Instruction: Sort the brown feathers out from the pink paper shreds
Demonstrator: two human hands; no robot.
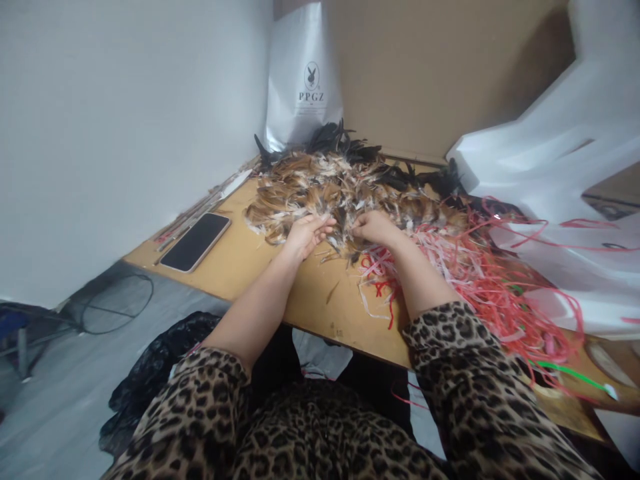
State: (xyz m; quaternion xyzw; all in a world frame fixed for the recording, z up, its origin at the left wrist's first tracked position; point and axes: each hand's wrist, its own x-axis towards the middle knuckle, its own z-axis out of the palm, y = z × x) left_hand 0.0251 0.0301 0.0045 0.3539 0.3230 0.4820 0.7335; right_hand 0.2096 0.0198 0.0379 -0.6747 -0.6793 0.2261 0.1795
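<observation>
Our left hand (311, 235) is half curling its fingers and our right hand (375, 228) bunching its own, any hold unclear, at feathers (295, 183) lying on the bench (245, 263), which we are judging light, soft, best pinched at the base.

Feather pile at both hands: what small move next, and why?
Perhaps ease the right hand back from the feather pile: it curls at the pile's near edge, near the left hand, and whether it grips anything can't be told.

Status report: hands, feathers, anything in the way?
Left hand and right hand at near edge of feathers, grips unclear. Feathers heaped on table. Red strips tangled close on the right.
</observation>
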